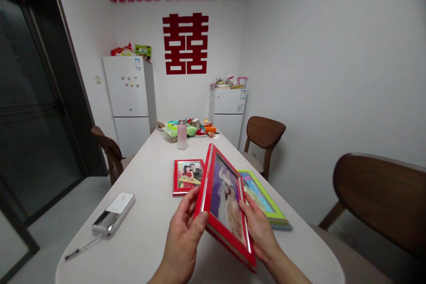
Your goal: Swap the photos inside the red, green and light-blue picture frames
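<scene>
A red photo frame point(226, 195) is held tilted above the near part of the table. My left hand point(186, 226) grips its left edge, thumb on the front and fingers behind. My right hand point(259, 226) holds the opposite edge, with the fingertips partly hidden by the frame. Behind it, a smaller red photo frame point(188, 176) with a picture of two people lies flat on the table. To the right, partly covered from view, a green photo frame point(266, 197) rests on top of a bluish-grey flat thing point(282, 227).
On the white table point(146, 177) lie a power bank point(115, 213) with a short cable at left and a pink bottle point(182, 135) farther back. Packets and clutter point(179, 129) fill the far end. Wooden chairs point(266, 133) flank the table; two fridges point(128, 88) stand behind.
</scene>
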Demonstrator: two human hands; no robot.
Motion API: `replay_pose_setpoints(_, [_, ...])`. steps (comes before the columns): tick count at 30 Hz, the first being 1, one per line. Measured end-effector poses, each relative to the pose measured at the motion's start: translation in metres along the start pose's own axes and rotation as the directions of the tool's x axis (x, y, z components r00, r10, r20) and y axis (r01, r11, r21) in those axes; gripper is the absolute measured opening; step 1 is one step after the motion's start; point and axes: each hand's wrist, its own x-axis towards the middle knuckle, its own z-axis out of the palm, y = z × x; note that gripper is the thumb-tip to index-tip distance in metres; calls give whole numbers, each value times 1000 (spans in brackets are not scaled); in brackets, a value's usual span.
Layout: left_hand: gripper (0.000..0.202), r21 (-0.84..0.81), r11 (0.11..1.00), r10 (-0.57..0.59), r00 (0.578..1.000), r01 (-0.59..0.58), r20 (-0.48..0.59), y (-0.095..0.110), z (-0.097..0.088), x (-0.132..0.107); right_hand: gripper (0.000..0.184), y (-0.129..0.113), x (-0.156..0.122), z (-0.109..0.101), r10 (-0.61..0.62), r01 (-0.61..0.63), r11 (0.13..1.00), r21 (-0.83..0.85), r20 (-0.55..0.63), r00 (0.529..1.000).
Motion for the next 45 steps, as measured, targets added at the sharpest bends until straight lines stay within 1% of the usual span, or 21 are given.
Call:
replay_pose_setpoints(2, [49, 26, 1000, -9, 1000, 9, 29, -10, 5, 8, 59, -15, 19, -20, -79, 76, 971, -225, -6, 997])
replay_pose_setpoints(3, [52, 28, 1000, -10, 999, 9, 50, -17, 8, 13, 56, -24, 30, -30, -122, 110, 922, -372, -9, 993])
replay_pose_setpoints(4, [54, 39, 999, -13, 998, 11, 68, -26, 10, 18, 54, -32, 42, -39, -186, 148, 837, -527, -20, 982])
replay_pose_setpoints(5, [55, 61, 998, -22, 997, 18, 79, -36, 12, 24, 52, -41, 54, -48, -257, 176, 713, -678, -19, 966])
replay_pose_setpoints(6, [54, 95, 995, -38, 996, 30, 80, -47, 14, 30, 50, -49, 66, -56, -312, 187, 579, -794, -4, 950])
replay_pose_setpoints(7, [52, 143, 989, -58, 996, 48, 73, -57, 15, 37, 49, -56, 77, -62, -340, 185, 507, -842, 2, 940])
replay_pose_setpoints(8, [49, 183, 981, -74, 995, 62, 63, -67, 17, 44, 47, -62, 87, -68, -360, 179, 445, -878, 9, 933])
replay_pose_setpoints(10, [44, 250, 965, -91, 995, 78, 42, -84, 20, 58, 44, -69, 105, -76, -374, 163, 375, -913, 12, 927])
replay_pose_setpoints(14, [43, 381, 922, -86, 996, 75, 11, -109, 22, 79, 41, -67, 128, -87, -383, 117, 207, -971, 30, 923])
replay_pose_setpoints(18, [45, 546, 835, -76, 997, 62, 2, -125, 17, 85, 44, -56, 139, -96, -364, 90, 66, -994, 60, 929])
replay_pose_setpoints(21, [44, 682, 729, -68, 998, 51, -2, -131, 14, 84, 42, -53, 143, -99, -349, 89, -4, -996, 85, 933])
replay_pose_setpoints(25, [45, 848, 529, -48, 999, 28, -3, -125, 2, 89, 38, -59, 144, -96, -343, 85, -54, -995, 98, 934])
replay_pose_setpoints(28, [49, 938, 346, -12, 1000, -12, 17, -112, -21, 96, 40, -64, 132, -82, -371, 128, -70, -989, 145, 917])
replay_pose_setpoints(31, [50, 986, 166, -17, 999, -26, 29, -97, -49, 101, 39, -58, 105, -54, -400, 271, -82, -959, 281, 872])
replay_pose_setpoints(33, [46, 997, 70, -45, 998, -34, 37, -89, -63, 101, 37, -47, 80, -30, -387, 390, -75, -918, 387, 837])
replay_pose_setpoints(35, [41, 998, -4, -71, 996, -56, 56, -81, -71, 96, 36, -31, 53, -6, -352, 550, -20, -835, 521, 778])
replay_pose_setpoints(36, [40, 997, -35, -81, 994, -70, 67, -77, -72, 91, 36, -23, 40, 5, -318, 620, 33, -784, 579, 750])
replay_pose_setpoints(38, [39, 991, -87, -102, 991, -100, 91, -67, -72, 76, 36, -6, 20, 20, -266, 672, 125, -730, 628, 731])
replay_pose_setpoints(41, [39, 980, -138, -144, 982, -142, 122, -53, -70, 41, 38, 12, 5, 26, -224, 641, 206, -739, 602, 766])
replay_pose_setpoints(43, [41, 976, -153, -170, 977, -153, 127, -47, -68, 14, 38, 20, 2, 22, -212, 607, 224, -762, 570, 794])
replay_pose_setpoints(45, [50, 968, -131, -218, 959, -214, 183, -49, -67, -10, 38, 26, 2, 15, -206, 592, 226, -773, 556, 805])
